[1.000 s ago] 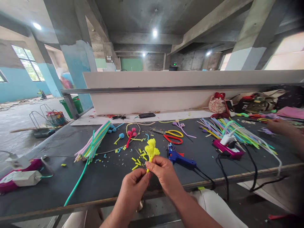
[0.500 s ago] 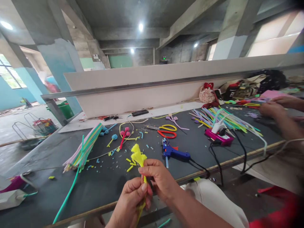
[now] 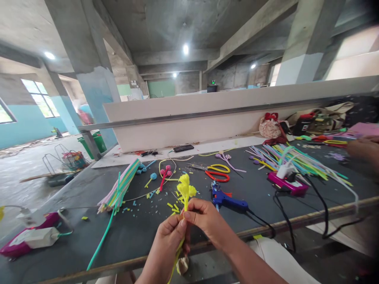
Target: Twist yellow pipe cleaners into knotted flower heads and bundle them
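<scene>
A bright yellow pipe-cleaner flower point(image 3: 186, 187) stands upright above the table's front edge, its fluffy heads on top. My left hand point(image 3: 169, 241) is closed around its stem, whose tail hangs below the fist. Just above, my right hand point(image 3: 206, 221) pinches the stem below the heads, its fingertips close against the left thumb. Short yellow pieces point(image 3: 175, 208) lie on the table behind my hands. To the right rests a blue glue gun point(image 3: 230, 199), with scissors point(image 3: 218, 169) with red and yellow handles beyond it.
On the left lie a pipe-cleaner bundle point(image 3: 121, 186) and a magenta power strip point(image 3: 29, 240). Pink point(image 3: 165, 173) and blue pompom stems point(image 3: 152, 177) sit mid-table. Another bundle point(image 3: 299, 159) and a corded power strip point(image 3: 291, 185) are right. Another person's hand point(image 3: 365, 148) works at far right.
The view has shifted, so the table things appear further right and slightly lower. The yellow flower now stands straighter with its heads spread apart. Both hands still hold its stem, closer together.
</scene>
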Demonstrator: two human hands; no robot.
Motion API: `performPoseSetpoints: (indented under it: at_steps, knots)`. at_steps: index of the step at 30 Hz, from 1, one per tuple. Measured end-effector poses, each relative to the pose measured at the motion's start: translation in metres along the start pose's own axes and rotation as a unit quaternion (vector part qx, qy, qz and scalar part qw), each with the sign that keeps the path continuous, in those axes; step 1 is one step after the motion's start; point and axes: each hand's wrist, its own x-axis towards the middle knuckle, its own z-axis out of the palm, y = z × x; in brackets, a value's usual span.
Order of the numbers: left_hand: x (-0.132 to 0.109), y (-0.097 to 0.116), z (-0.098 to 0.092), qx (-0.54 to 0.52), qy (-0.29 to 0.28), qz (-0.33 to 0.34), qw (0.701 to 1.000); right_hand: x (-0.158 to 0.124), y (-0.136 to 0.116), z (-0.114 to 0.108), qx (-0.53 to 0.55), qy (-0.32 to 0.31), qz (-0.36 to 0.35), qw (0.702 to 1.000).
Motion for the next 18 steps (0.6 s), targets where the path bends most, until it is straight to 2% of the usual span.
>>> performPoseSetpoints:
  at_steps: [2, 5, 11, 18]
  knots:
    - [0.002, -0.005, -0.001, 0.031, -0.003, 0.005, 1.000, 0.003, 0.002, -0.005, -0.045, 0.025, -0.004, 0.999]
    - [0.003, -0.009, -0.004, 0.065, -0.003, 0.009, 0.998, 0.007, 0.008, -0.011, -0.053, 0.040, 0.007, 0.998]
    - [0.009, -0.006, -0.011, 0.110, 0.030, 0.042, 0.993, 0.008, 0.011, -0.015, -0.022, -0.008, 0.025, 0.999]
    - [0.004, 0.010, -0.016, 0.091, 0.017, -0.028, 0.995, 0.007, 0.011, -0.019, 0.026, -0.004, 0.019, 0.999]
